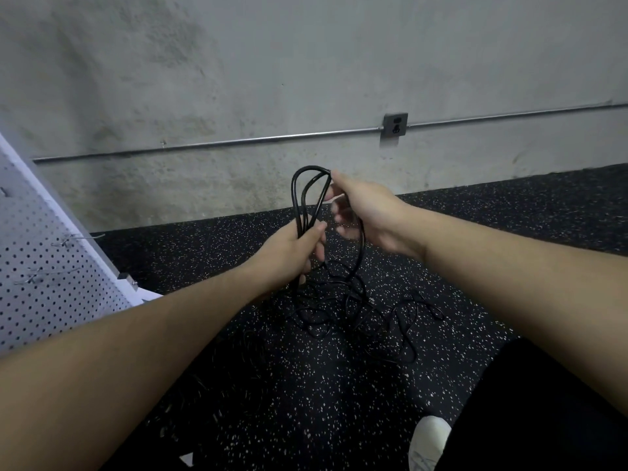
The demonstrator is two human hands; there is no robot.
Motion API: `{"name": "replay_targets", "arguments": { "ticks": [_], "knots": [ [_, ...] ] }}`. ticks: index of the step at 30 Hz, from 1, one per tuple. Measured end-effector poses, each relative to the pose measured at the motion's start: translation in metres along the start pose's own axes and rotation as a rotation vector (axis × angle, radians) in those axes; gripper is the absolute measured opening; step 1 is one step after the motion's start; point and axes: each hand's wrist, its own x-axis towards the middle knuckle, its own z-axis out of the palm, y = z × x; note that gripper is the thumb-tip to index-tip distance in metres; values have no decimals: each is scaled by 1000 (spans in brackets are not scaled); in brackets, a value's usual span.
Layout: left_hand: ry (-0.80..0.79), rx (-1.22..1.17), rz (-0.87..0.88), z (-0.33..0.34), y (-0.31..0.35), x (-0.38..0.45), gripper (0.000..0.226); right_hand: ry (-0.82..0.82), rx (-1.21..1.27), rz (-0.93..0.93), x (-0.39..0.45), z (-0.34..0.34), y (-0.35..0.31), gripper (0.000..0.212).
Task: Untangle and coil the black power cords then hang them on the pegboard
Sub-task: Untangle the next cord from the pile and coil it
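Head view: left hand (294,253) grips gathered loops of black power cord (307,198); right hand (360,212) pinches the loop top. Its tail runs into the floor tangle (356,314), which could snag and drag loops loose before the pegboard (51,266).

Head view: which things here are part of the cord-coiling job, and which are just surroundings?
Part of the job:
- coiled loops, gripped by the left hand and pinched at the top by the right hand
- tangled cords on the floor
- pegboard with its hooks

Just surroundings:
- wall outlet
- conduit pipe
- white shoe
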Motion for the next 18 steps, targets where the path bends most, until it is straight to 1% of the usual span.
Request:
{"name": "replay_targets", "arguments": {
  "ticks": [4,7,8,11,13,15,18],
  "knots": [
    [-55,-56,-12,2,-1,-3,25,85,163,15,0,4,0,36],
    [-36,-88,-35,6,3,-4,27,91,334,24,-4,12,-5,34],
    [-27,-96,-42,7,5,-4,27,96,372,29,-4,14,-7,36],
    [-34,-163,-35,11,11,-3,19,65,486,40,-4,17,-14,51],
    [-37,-254,-32,11,17,-3,13,61,547,32,-3,17,-16,47],
    [-56,-312,-44,10,20,-3,21,73,535,13,-3,15,-16,42],
    [-66,-227,-53,13,19,-4,40,59,415,-11,-5,19,-13,47]
  ]
}}
